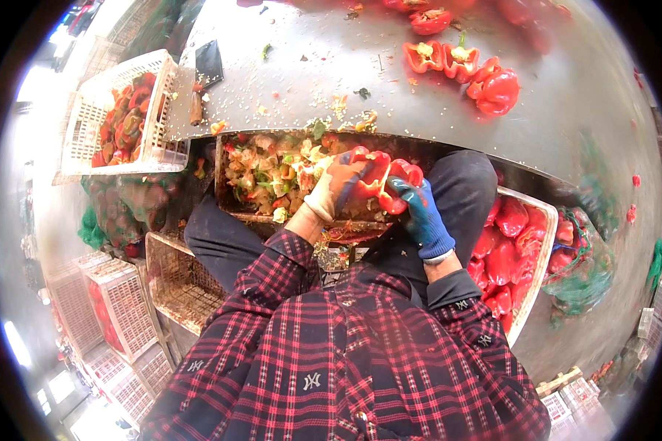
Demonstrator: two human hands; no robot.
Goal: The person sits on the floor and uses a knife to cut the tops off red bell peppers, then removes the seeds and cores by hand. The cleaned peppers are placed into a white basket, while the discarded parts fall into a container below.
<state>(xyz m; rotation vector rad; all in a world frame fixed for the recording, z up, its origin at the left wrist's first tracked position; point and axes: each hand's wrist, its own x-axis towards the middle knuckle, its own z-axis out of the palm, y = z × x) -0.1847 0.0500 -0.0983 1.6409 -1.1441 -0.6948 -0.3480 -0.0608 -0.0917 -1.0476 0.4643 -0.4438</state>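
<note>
My left hand (334, 184), in a pale glove with darkened orange fingers, grips a hollow red bell pepper half (374, 177). Another red half (400, 190) is held in my right hand (423, 212), which wears a blue glove with a dark coated palm. The two halves are close together, their cut sides partly showing. Below them sits a tray (241, 216) between my knees, heaped with pale pepper cores, seeds and scraps (278, 173). On the metal table (309, 91) ahead lie cut pepper halves (423, 56) and a red pepper (496, 91).
A broad-bladed knife (208, 65) lies at the table's left, near a white plastic crate (77, 129) of pepper pieces. Beside my right leg stands a crate (547, 237) of red peppers, with a green net bag (582, 275) beyond. An open crate (185, 281) stands at my left.
</note>
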